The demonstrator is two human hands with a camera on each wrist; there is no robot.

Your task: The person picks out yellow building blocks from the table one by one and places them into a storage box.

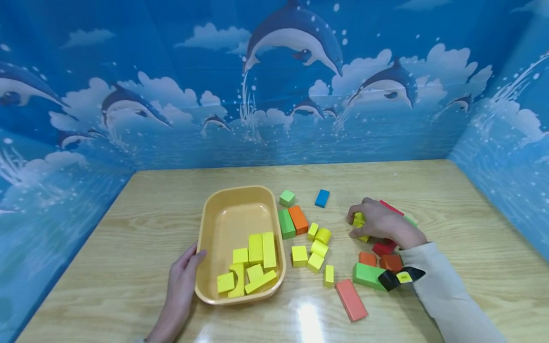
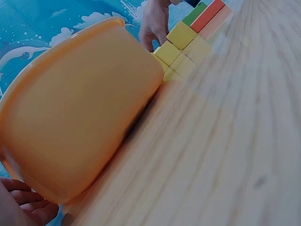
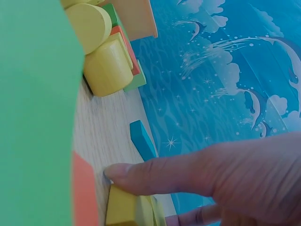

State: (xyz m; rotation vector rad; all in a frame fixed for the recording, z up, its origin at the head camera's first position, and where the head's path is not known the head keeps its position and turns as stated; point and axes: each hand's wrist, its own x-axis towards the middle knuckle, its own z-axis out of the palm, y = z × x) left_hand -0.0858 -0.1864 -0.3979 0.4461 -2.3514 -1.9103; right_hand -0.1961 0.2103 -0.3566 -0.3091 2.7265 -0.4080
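Observation:
A tan plastic tray (image 1: 238, 190) stands left of centre in the head view, with several yellow blocks (image 1: 255, 248) gathered in its near half. At the tray's left side, my left hand (image 1: 183, 274) grips the wall, thumb over the rim and fingers against the outside. Over at the right, my right hand (image 1: 381, 223) curls its thumb and fingers round yellow blocks (image 1: 358, 219). The right wrist view has the thumb (image 3: 160, 175) along the top of a yellow block (image 3: 123, 207), fingers on its far side. Part of these blocks is hidden by the hand.
Loose yellow blocks (image 1: 319, 248) lie right of the tray, near a green block (image 1: 287, 224), an orange block (image 1: 298, 219) and a blue block (image 1: 322, 198). Red and orange pieces, a long green block (image 1: 369, 276) and a pink block (image 1: 351, 299) lie around my right wrist.

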